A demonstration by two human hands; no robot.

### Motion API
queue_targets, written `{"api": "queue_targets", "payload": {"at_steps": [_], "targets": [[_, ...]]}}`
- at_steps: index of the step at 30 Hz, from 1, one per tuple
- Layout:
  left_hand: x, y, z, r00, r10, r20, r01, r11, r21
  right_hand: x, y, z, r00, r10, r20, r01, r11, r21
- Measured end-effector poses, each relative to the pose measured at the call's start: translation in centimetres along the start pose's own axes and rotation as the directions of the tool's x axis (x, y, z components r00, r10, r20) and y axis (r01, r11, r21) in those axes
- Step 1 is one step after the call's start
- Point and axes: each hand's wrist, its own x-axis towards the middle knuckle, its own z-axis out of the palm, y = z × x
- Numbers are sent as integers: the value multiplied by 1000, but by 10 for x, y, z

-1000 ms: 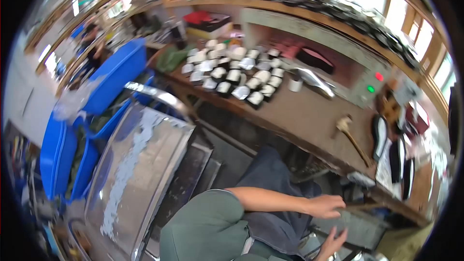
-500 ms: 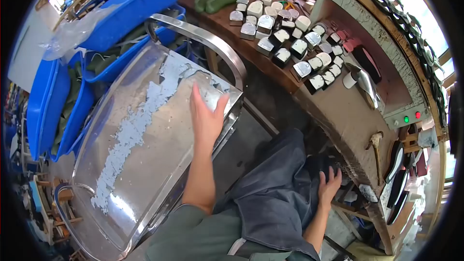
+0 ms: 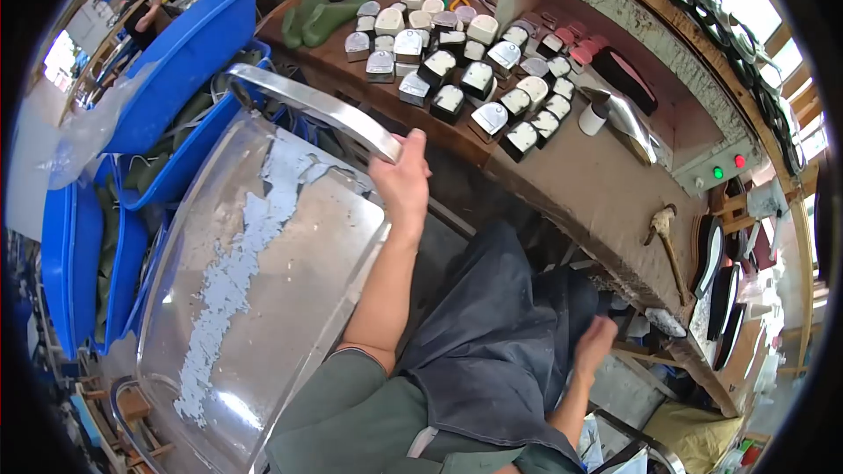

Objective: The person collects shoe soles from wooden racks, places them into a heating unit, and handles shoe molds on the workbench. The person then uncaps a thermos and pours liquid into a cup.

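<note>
A chair-like piece (image 3: 299, 290) with a shiny flat surface and peeling grey-blue covering stands on my left. My left hand (image 3: 402, 180) is closed around the near end of its curved metal armrest (image 3: 307, 101), thumb on top. Beside my dark apron (image 3: 483, 333), below the edge of the workbench (image 3: 606, 197), is my right hand (image 3: 595, 342). Its fingers are blurred, and I cannot make out anything in them.
Blue bins (image 3: 189, 61) with green shoe lasts crowd the left. On the bench are several heel blocks (image 3: 474, 79), green lasts (image 3: 329, 17), a hammer (image 3: 669, 246) and a metal shoehorn-shaped piece (image 3: 628, 127). A person (image 3: 140, 13) is at the far left.
My left hand, open above the flat surface before, has closed on the metal armrest. The right hand has lowered slightly and its spread fingers have drawn in. My view has shifted right.
</note>
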Motion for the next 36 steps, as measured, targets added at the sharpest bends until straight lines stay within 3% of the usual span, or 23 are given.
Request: {"api": "queue_targets", "payload": {"at_steps": [2,3,6,8,10,12,14,15,16,17,19,21,22,24,26,28,29,30,32,33,34,35,36], "targets": [[2,-7,4,1000,18,25,-18,1000,-24,8,24,-25,969,219,116,-221,975,7],[5,-10,6,999,28,27,-27,999,-28,10,21,-31,972,206,117,-210,977,23],[19,-17,9,994,61,88,-56,997,-57,7,12,-34,956,129,265,-124,992,-35],[23,-19,13,995,62,75,-57,996,-73,1,1,-9,958,-230,173,244,968,-65],[22,-23,14,989,128,71,-122,989,-83,-4,-33,4,912,-335,239,381,906,-183],[28,-29,13,985,145,90,-143,989,-33,-12,-33,25,870,-392,298,485,789,-378],[22,-21,13,966,206,158,-210,978,5,-9,-47,20,884,-291,365,406,866,-293],[19,-34,10,970,237,56,-241,966,97,-12,-42,21,889,-293,351,392,883,-256],[10,-40,7,874,482,63,-467,796,385,-14,-37,22,894,-300,333,382,898,-217],[-7,-44,6,829,555,63,-551,792,264,-16,-39,13,881,-284,378,372,910,-185],[-58,-48,-11,671,708,222,-722,556,411,-30,-27,15,865,-285,413,392,898,-200],[-104,-83,-36,683,555,475,-707,664,242,-38,-23,10,839,-299,455,423,884,-200],[-122,-102,-50,686,330,648,-601,759,251,-33,-22,0,920,-168,354,247,950,-190],[-136,-154,-91,556,9,831,-648,631,427,-23,-16,-24,981,100,169,-81,990,-115],[-135,-194,-138,689,-350,635,-312,647,696,-23,20,-49,903,307,-300,-323,946,-4],[-126,-227,-190,712,-614,340,87,558,825,-31,59,-79,854,385,-349,-472,855,-213],[-122,-231,-211,655,-713,250,54,374,926,-43,83,-82,832,504,-231,-552,790,-267],[-109,-308,-294,600,-746,289,-2,360,933,-64,111,-74,783,611,-118,-611,718,-332],[-130,-309,-330,237,-961,142,508,247,825,-120,169,-36,725,662,192,-589,739,-327],[-150,-267,-292,104,-995,-5,690,69,721,-139,186,-16,521,660,541,-741,664,-97],[-160,-244,-268,45,-999,-27,740,15,672,-188,234,30,460,462,758,-623,776,-95],[-167,-240,-265,18,-1000,-19,749,1,663,-196,214,40,293,415,861,-637,756,-149],[-167,-243,-261,14,-1000,-8,741,5,671,-192,196,46,223,455,862,-659,722,-211]]}}
